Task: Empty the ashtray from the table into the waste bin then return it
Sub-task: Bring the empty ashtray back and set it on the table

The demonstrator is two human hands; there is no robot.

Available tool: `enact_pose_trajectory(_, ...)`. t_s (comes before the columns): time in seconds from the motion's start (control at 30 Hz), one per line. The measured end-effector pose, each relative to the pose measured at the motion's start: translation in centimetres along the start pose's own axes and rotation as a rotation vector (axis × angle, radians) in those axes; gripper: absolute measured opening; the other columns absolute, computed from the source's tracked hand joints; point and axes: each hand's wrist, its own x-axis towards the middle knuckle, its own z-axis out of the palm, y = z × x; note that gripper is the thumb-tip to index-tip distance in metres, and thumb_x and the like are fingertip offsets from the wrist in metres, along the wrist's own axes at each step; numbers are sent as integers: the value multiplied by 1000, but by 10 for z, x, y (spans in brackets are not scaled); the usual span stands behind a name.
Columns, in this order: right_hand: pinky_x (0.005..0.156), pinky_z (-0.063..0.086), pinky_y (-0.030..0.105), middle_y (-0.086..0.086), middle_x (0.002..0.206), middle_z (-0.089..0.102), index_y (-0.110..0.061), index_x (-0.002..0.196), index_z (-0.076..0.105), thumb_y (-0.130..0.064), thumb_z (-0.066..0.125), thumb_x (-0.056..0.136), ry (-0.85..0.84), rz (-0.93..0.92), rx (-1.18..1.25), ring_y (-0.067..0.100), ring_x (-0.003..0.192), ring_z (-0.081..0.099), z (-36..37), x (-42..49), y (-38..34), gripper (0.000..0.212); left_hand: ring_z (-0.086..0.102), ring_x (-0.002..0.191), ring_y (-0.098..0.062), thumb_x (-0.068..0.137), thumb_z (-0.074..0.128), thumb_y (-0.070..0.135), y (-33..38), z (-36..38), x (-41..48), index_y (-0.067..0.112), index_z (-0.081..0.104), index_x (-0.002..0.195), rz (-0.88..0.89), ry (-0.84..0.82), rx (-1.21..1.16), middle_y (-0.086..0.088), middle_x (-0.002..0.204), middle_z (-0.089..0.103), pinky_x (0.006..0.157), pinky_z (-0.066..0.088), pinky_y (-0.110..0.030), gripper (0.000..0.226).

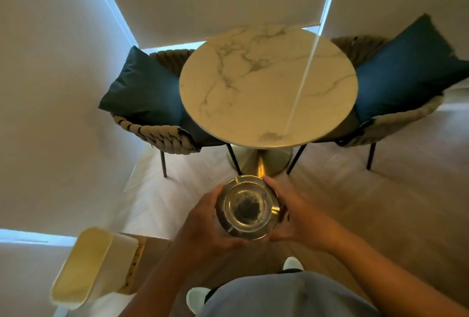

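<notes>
A round metal ashtray (247, 209) with dark ash residue in its bowl is held upright in front of me, above the floor and short of the table. My left hand (203, 225) grips its left side and my right hand (291, 212) grips its right side. The round white marble table (266, 83) on a brass pedestal stands just beyond, its top bare. No waste bin is in view.
Two woven chairs with blue cushions flank the table, one on the left (152, 103) and one on the right (406, 83). A pale yellow and white lampshade-like object (86, 268) sits at lower left. Walls and window blinds close off the back.
</notes>
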Motion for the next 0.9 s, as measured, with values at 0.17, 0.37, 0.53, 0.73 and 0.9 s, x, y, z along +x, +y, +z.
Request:
enact_pose_trajectory(0.17, 86, 56, 37, -9, 132, 55, -38, 154, 14, -46, 88, 63, 57, 71, 5, 16, 105, 61, -51, -43, 58, 117, 41, 118, 20, 56, 84, 57, 44, 61, 37, 44, 33, 130, 62, -74, -2, 32, 128, 41, 92, 37, -1, 91)
enact_pose_trajectory(0.37, 93, 55, 32, -22, 133, 52, -43, 150, 23, -47, 89, 61, 134, 53, 96, 4, 118, 54, -88, -57, 88, 111, 45, 121, 10, 55, 82, 63, 71, 92, 75, 50, 30, 135, 90, -133, 43, 34, 129, 45, 98, 43, -13, 97)
enact_pose_trajectory(0.53, 99, 51, 31, -22, 137, 50, -39, 150, 24, -53, 88, 59, 157, 92, 128, 1, 123, 50, -106, -37, 107, 112, 45, 119, 14, 53, 82, 65, 75, 94, 112, 54, 32, 134, 107, -149, 7, 42, 125, 46, 92, 43, -6, 96)
enact_pose_trajectory(0.73, 88, 51, 18, -33, 127, 52, -62, 140, 22, -50, 87, 59, 150, 92, 165, -4, 114, 54, -130, 22, 123, 104, 48, 117, 12, 53, 81, 67, 66, 78, 177, 62, 33, 128, 107, -161, -47, 39, 124, 49, 89, 44, -6, 89)
enact_pose_trajectory(0.9, 81, 54, 19, -29, 122, 54, -63, 140, 10, -64, 79, 54, 149, 143, 153, 0, 105, 58, -151, 88, 131, 110, 50, 119, -1, 52, 87, 55, 41, 52, 250, 43, 32, 138, 108, -208, 36, 20, 131, 50, 98, 49, -29, 103)
